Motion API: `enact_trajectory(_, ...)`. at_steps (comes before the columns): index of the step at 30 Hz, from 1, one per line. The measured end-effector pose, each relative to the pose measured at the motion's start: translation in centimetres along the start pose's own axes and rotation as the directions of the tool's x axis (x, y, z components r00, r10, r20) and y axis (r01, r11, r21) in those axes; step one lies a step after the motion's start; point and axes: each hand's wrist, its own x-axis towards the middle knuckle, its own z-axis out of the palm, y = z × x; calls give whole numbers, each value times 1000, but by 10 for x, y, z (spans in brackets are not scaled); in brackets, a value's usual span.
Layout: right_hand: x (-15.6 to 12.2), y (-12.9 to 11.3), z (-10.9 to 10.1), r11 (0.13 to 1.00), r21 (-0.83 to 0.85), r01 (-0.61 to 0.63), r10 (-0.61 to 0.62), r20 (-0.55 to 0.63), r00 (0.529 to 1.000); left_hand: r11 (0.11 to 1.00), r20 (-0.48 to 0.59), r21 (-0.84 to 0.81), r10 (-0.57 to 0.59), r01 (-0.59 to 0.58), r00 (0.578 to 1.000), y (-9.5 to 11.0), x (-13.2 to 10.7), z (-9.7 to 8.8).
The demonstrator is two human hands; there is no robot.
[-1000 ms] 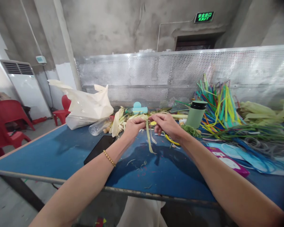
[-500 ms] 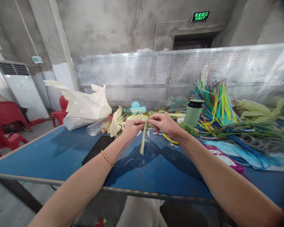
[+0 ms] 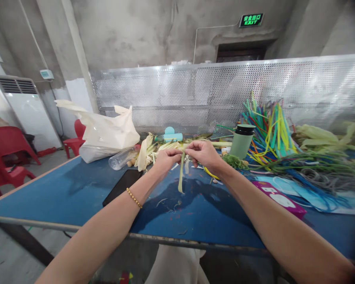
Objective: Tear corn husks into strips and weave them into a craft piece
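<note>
Both my hands meet over the middle of the blue table [image 3: 62, 189]. My left hand [image 3: 165, 159] and my right hand [image 3: 205, 153] each pinch the top of a pale yellow-green husk strip [image 3: 181, 175] that hangs down from my fingers toward the tabletop. A beaded bracelet [image 3: 133, 198] is on my left wrist. Behind my hands lies a pile of pale husk leaves [image 3: 149, 152].
A black phone [image 3: 122, 185] lies left of my hands, with a clear bottle [image 3: 122, 157] and a white plastic bag [image 3: 103, 132] beyond. A green cup [image 3: 242, 141], coloured strips [image 3: 269, 130], green stalks [image 3: 313, 163] and a purple packet [image 3: 284, 199] fill the right. A perforated metal screen [image 3: 225, 94] backs the table.
The hanging strip has swung from slanting rightward to nearly straight down, and my two hands have drawn slightly closer together. The view shifted a little.
</note>
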Motion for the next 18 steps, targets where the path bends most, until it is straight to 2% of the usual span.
enact_trajectory(4, -1, 1, 5, 999, -35, 13, -14, -39, 999, 984, 62, -180, 10, 1, 998, -1, 0, 3)
enact_trajectory(7, -2, -1, 10, 999, -51, 14, -17, -71, 997, 965, 17, -263, 10, -6, 1000, -3, 1, 4)
enact_trajectory(15, -4, -2, 15, 999, -48, 7, -12, -109, 994, 965, -121, -263, -15, -18, 993, -5, 0, 6)
enact_trajectory(18, -4, -2, 17, 1000, 4, 1, -1, -113, 994, 955, -126, -296, -29, -10, 992, -7, 1, 7)
